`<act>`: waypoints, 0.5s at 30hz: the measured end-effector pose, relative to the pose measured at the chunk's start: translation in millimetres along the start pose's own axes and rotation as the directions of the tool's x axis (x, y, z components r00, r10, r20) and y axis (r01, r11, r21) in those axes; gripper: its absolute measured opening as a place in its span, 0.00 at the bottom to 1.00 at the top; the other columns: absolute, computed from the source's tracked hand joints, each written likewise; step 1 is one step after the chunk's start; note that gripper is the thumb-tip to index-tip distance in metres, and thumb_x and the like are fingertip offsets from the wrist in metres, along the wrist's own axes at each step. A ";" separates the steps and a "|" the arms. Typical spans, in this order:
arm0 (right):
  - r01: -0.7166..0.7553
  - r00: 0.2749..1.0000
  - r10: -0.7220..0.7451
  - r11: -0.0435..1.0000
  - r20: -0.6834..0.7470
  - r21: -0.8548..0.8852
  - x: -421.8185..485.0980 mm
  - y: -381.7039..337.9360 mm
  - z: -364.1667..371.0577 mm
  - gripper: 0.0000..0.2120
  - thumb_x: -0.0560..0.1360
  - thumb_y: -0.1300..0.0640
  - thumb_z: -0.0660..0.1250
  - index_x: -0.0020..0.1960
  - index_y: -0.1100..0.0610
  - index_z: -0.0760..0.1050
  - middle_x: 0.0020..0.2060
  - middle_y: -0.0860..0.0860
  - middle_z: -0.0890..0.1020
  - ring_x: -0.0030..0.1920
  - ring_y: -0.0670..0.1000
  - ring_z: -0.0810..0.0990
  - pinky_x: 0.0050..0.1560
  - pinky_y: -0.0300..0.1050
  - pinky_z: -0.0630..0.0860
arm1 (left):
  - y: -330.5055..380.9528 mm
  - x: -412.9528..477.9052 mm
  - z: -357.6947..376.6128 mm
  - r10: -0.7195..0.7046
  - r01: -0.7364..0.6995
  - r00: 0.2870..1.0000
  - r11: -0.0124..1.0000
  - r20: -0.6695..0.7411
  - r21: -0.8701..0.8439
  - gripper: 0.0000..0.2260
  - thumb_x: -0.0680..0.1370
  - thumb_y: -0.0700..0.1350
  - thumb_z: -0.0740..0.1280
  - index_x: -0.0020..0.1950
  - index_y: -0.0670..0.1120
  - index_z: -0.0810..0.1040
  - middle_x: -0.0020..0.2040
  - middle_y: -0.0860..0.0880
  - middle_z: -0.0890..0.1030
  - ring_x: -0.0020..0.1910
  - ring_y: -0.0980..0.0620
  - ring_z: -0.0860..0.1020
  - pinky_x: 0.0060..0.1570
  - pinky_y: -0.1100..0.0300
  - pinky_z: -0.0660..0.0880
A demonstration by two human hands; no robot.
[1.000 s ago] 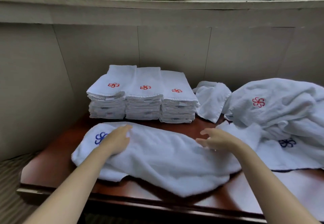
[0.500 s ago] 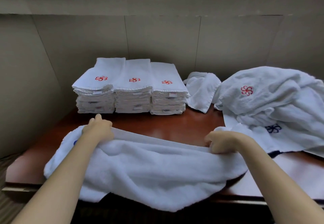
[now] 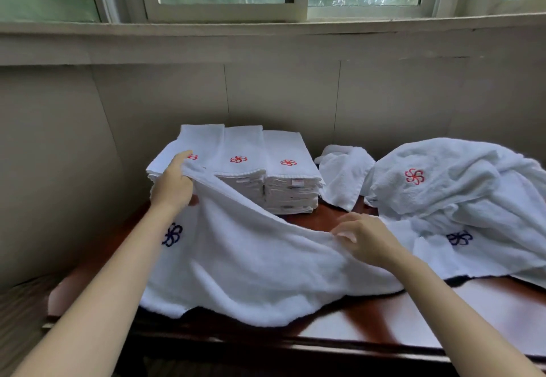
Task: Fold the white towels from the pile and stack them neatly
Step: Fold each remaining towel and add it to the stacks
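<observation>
Left hand: raised at the left, gripping the far edge of the towel in hand and lifting it in front of the leftmost folded stack.
Towel in hand: white, with a blue flower mark near the left forearm; it sags between both hands, its near edge hanging over the front of the table.
Folded stacks: three neat stacks side by side at the back of the table against the wall, each topped with a red flower mark.
Right hand: lower than the left, fingers curled round the same far edge, near the middle of the table.
Small loose towel: crumpled, just right of the stacks.
Pile: unfolded white towels heaped at the right, one red and one blue mark showing; its lower edge lies just beside the right hand.
Risk: the hands hold the edge at uneven heights, so the fold may come out skewed; the raised left corner could brush the nearest stack and shift it; the overhanging near edge could drag the towel off the table.
</observation>
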State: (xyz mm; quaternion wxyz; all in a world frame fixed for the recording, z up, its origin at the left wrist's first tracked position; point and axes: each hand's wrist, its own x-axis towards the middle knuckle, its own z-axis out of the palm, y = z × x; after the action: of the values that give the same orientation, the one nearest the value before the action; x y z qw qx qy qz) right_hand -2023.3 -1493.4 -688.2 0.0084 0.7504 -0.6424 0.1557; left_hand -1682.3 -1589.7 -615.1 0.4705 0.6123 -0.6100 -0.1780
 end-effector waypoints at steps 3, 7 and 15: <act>-0.126 0.976 0.059 0.936 0.208 0.330 2.6 -7.4 7.0 0.02 0.72 0.51 0.70 0.45 0.46 0.79 0.54 0.44 0.74 0.59 0.46 0.72 0.62 0.45 0.66 | 20.3 15.4 -5.3 -0.018 0.021 0.999 0.996 0.034 -0.086 0.23 0.76 0.36 0.53 0.67 0.52 0.72 0.61 0.45 0.76 0.47 0.43 0.79 0.47 0.45 0.80; -0.137 0.990 0.127 0.950 0.052 0.282 16.5 -3.3 10.0 0.11 0.74 0.58 0.69 0.40 0.53 0.66 0.40 0.52 0.78 0.46 0.55 0.77 0.42 0.45 0.65 | 42.6 32.5 -9.7 0.044 -0.042 0.997 0.999 -0.068 0.020 0.20 0.71 0.33 0.53 0.58 0.44 0.77 0.55 0.42 0.78 0.50 0.42 0.76 0.45 0.54 0.74; -0.226 0.741 0.254 0.966 -0.621 0.125 95.8 14.2 -170.3 0.05 0.79 0.60 0.57 0.54 0.60 0.66 0.42 0.67 0.78 0.42 0.67 0.76 0.39 0.50 0.66 | 116.0 73.3 -46.8 0.217 -0.207 0.946 0.976 -0.240 0.067 0.19 0.76 0.34 0.53 0.62 0.41 0.76 0.60 0.37 0.78 0.58 0.37 0.75 0.55 0.51 0.72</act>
State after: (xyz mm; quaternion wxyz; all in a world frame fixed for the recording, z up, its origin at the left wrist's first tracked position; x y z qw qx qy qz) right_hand -2062.9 -1551.8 -505.5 0.1879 0.5652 -0.6898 0.4115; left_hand -1698.4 -1618.2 -473.9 0.5464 0.5697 -0.6128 -0.0367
